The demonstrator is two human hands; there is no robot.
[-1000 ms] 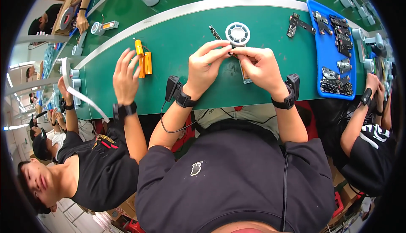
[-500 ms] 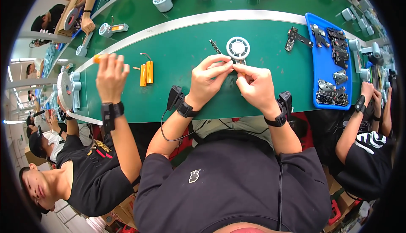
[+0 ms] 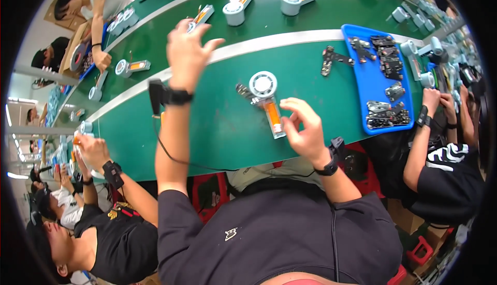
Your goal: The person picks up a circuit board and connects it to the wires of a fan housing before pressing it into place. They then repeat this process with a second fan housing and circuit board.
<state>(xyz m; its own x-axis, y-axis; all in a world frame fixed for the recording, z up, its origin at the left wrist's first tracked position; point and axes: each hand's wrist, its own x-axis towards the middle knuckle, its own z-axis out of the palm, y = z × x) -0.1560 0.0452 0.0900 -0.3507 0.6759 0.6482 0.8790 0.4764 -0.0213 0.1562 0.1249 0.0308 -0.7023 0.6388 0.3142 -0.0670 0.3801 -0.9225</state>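
A small pale-blue fan [image 3: 263,84] with a round grille lies on the green table in front of me, its opened handle towards me. An orange battery [image 3: 273,115] sits in that handle, and a dark circuit board [image 3: 244,91] sticks out at the left of the head. Beside the handle is my right hand [image 3: 304,130], open, thumb and fingers apart; whether it touches the handle I cannot tell. My left hand [image 3: 187,52] is stretched out to the far left, fingers spread, over the pale strip. Just beyond its fingertips lies another open fan [image 3: 205,15], partly covered by them.
A blue tray [image 3: 357,78] of circuit boards stands at the right, with a loose board [image 3: 331,60] left of it. More fans [image 3: 234,12] rest on the far green surface. A co-worker's hand [image 3: 93,150] is close at the left. A cable [image 3: 176,153] hangs from my left wrist.
Both my hands have come off the fan. My left hand has swung far left and away from me; the right has stayed near the handle. My view has shifted, and my left forearm now mostly hides the loose orange batteries.
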